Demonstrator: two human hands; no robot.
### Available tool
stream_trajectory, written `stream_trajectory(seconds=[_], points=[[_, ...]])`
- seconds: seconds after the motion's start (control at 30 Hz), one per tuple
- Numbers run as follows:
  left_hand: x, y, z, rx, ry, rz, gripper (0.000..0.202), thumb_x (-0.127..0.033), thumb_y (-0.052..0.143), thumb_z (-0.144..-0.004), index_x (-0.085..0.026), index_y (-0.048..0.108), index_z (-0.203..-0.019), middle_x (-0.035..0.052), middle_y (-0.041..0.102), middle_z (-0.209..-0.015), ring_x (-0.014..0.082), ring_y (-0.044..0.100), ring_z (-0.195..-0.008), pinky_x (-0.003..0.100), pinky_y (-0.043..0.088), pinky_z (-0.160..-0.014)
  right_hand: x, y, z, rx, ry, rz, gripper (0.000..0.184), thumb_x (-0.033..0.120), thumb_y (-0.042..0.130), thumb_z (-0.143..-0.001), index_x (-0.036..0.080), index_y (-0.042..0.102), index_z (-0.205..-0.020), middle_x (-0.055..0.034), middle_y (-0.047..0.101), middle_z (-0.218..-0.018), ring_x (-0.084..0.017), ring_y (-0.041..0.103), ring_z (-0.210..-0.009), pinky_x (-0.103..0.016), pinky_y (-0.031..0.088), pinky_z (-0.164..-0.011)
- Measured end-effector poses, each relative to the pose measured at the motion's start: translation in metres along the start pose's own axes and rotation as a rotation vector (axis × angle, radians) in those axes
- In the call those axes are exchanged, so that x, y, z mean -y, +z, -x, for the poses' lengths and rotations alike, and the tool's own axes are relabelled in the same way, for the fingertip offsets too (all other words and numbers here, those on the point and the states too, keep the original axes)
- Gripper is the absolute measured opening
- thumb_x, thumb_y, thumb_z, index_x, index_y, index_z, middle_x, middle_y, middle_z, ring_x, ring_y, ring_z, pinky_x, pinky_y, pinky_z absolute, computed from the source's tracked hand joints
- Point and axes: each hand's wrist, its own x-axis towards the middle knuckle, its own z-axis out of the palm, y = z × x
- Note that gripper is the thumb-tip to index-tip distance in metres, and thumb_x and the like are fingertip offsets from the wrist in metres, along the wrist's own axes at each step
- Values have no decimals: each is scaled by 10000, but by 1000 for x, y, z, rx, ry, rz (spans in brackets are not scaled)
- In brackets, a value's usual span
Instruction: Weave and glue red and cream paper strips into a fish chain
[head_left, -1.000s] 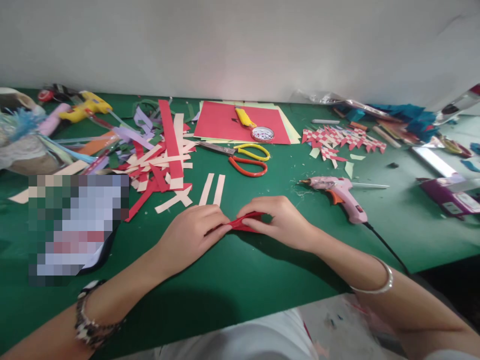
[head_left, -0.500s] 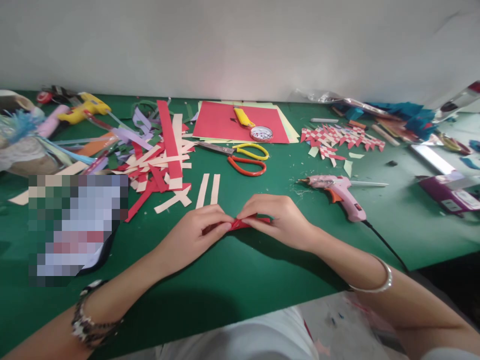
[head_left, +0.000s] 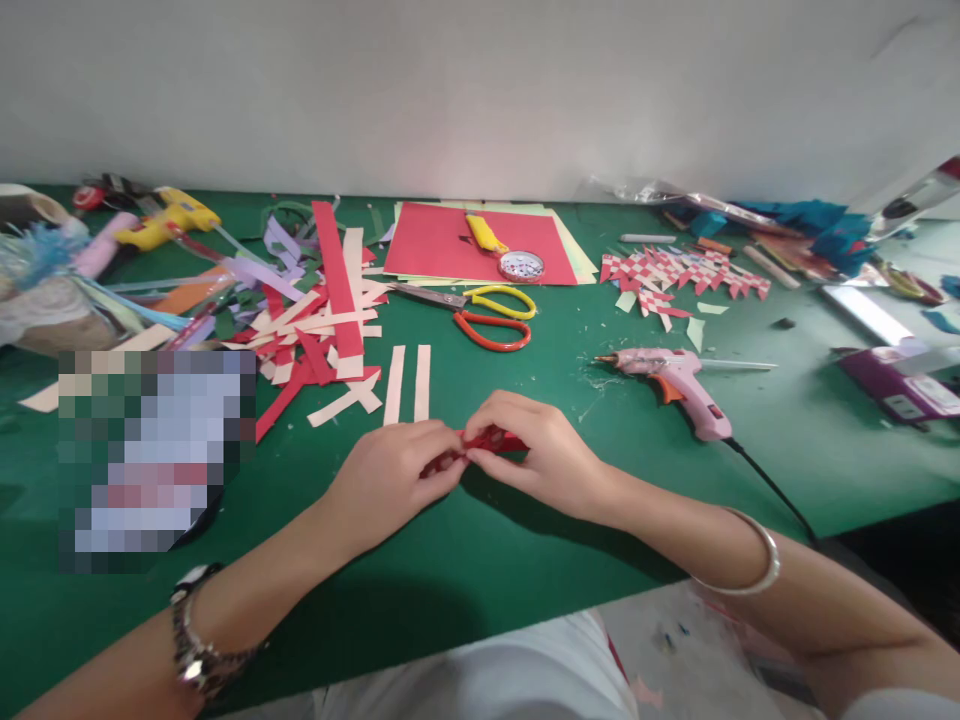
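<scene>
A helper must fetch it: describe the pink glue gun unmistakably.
On the green table, look right of the right hand. The glue gun lies there, cord trailing off. It is pink; the other gun, far left, is yellow.

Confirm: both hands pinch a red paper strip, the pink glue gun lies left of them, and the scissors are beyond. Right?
Not quite. The head view shows the pink glue gun lying to the right of the hands, not the left. The rest holds: the left hand and right hand pinch the red paper strip, with the scissors beyond.
</scene>
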Motion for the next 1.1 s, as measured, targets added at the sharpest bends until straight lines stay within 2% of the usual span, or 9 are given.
stream_trajectory(seconds=[0.27, 0.57, 0.8, 0.97, 1.1], points=[[-2, 2, 0, -49, -50, 3, 190, -262, 455, -845, -195, 604, -748, -30, 594, -630, 94, 532, -536, 197, 359, -497, -1, 1, -3, -30, 80, -68, 219, 84, 501, -729, 183, 528, -922, -23, 529, -915, -103, 561, -765, -245, 500, -690], [-6, 4, -2, -26, -104, -31, 201, -272, 461, -847, -198, 592, -714, -38, 572, -607, 90, 502, -508, 195, 322, -464, -5, 0, -4, -29, 83, -9, 241, 27, 428, -699, 178, 519, -863, -9, 554, -809, -109, 539, -741, -232, 456, -671], [-9, 9, -11, -28, -148, -77, 190, -303, 475, -838, -197, 590, -731, -36, 603, -625, 97, 512, -507, 200, 307, -464, -6, -2, -4, -26, 79, 13, 216, 49, 414, -724, 181, 504, -869, -14, 576, -821, -110, 539, -723, -230, 435, -658], [-12, 13, -16, -16, -182, -69, 202, -309, 450, -856, -208, 602, -770, -22, 652, -723, 109, 553, -563, 205, 327, -500, -8, -4, -5, -47, 122, 0, 264, 30, 366, -729, 191, 487, -901, -10, 577, -829, -112, 551, -739, -231, 431, -674], [-15, 13, -17, 14, -182, -91, 214, -306, 434, -865, -205, 596, -766, -18, 658, -746, 120, 574, -594, 210, 321, -501, -10, -4, -5, -77, 187, -19, 275, 25, 356, -692, 194, 479, -870, 8, 565, -762, -113, 539, -691, -232, 423, -650]])
